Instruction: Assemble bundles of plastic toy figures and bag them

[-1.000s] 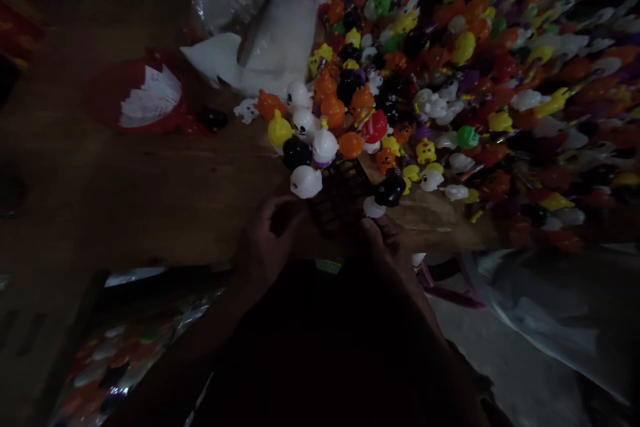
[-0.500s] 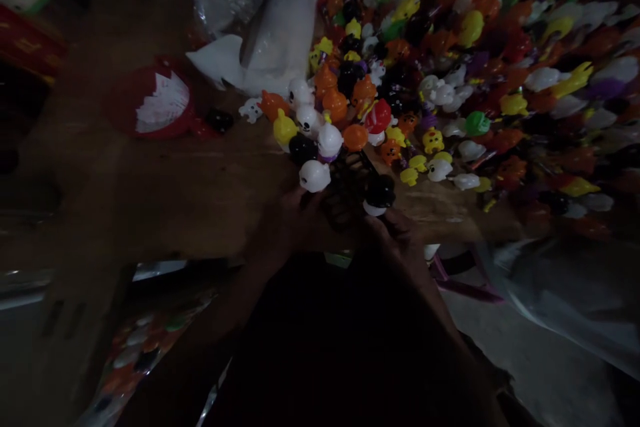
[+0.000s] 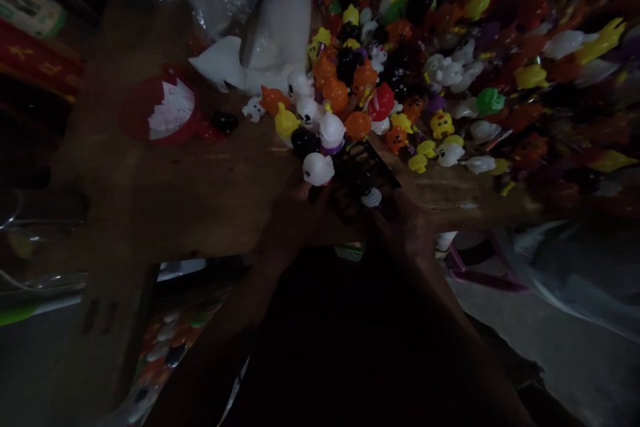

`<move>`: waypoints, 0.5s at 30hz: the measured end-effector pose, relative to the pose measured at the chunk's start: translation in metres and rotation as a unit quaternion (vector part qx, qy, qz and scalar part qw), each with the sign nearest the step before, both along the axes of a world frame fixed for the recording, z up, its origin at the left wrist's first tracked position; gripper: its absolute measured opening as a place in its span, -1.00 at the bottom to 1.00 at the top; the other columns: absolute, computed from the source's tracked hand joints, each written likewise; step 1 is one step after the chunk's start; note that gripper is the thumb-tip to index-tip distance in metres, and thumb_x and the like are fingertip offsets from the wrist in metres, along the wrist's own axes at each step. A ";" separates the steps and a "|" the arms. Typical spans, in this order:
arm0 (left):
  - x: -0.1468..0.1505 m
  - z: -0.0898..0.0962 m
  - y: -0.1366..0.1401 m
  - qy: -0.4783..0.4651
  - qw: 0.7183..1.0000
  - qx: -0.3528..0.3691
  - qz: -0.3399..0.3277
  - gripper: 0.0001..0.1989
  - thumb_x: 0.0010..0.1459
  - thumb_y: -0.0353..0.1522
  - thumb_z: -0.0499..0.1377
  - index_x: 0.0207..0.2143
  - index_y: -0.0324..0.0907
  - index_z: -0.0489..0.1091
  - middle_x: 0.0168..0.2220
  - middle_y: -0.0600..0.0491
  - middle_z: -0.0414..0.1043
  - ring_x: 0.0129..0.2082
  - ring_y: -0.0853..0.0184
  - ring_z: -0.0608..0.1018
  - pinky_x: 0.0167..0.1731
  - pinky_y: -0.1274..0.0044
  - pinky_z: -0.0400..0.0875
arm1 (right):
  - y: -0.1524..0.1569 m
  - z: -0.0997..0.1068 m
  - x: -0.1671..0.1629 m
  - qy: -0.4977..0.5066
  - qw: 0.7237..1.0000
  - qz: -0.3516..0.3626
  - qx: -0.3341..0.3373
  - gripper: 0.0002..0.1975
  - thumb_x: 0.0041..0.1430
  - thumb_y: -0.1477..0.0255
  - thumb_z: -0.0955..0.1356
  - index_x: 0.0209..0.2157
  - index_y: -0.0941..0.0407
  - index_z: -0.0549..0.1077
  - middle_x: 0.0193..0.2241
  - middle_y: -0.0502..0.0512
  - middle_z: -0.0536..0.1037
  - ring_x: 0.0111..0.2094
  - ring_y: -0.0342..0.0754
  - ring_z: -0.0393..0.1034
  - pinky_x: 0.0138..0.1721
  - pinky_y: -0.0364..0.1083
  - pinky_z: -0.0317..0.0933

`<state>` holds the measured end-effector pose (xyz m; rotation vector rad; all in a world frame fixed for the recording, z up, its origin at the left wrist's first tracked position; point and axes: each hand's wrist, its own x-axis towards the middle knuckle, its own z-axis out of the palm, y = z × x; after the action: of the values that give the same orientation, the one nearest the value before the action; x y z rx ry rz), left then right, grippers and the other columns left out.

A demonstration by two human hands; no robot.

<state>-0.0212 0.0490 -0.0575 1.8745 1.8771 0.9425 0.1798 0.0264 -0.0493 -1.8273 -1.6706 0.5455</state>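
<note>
Left hand (image 3: 296, 208) and right hand (image 3: 411, 223) flank the black tray (image 3: 384, 163) — too dark to tell either grip. A finger's nudge could topple the black-and-white toy (image 3: 371, 197) over that tray.

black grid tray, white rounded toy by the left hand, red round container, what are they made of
Black grid tray: probably plastic, by its thin, even bars; finish too dark to tell. White rounded toy: likely plastic, slightly glossy, by its soft highlight. Red round container: seemingly plastic, by its even colour; finish unclear.
</note>
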 end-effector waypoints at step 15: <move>-0.004 -0.005 0.002 0.083 0.996 -0.017 0.022 -0.66 0.30 -0.13 0.24 -0.17 -0.23 0.61 -0.23 -0.08 0.65 -0.22 0.15 0.66 -0.23 0.43 0.51 | -0.003 0.022 0.017 0.007 0.988 0.149 0.035 -0.80 0.36 0.41 0.31 -0.24 0.13 0.58 -0.26 0.15 0.57 -0.31 -0.03 0.48 -0.35 -0.11 0.26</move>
<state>-0.0254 0.0509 -0.0625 1.9539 2.0229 0.7833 0.1971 0.0236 -0.0272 -1.5300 -1.9432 0.6138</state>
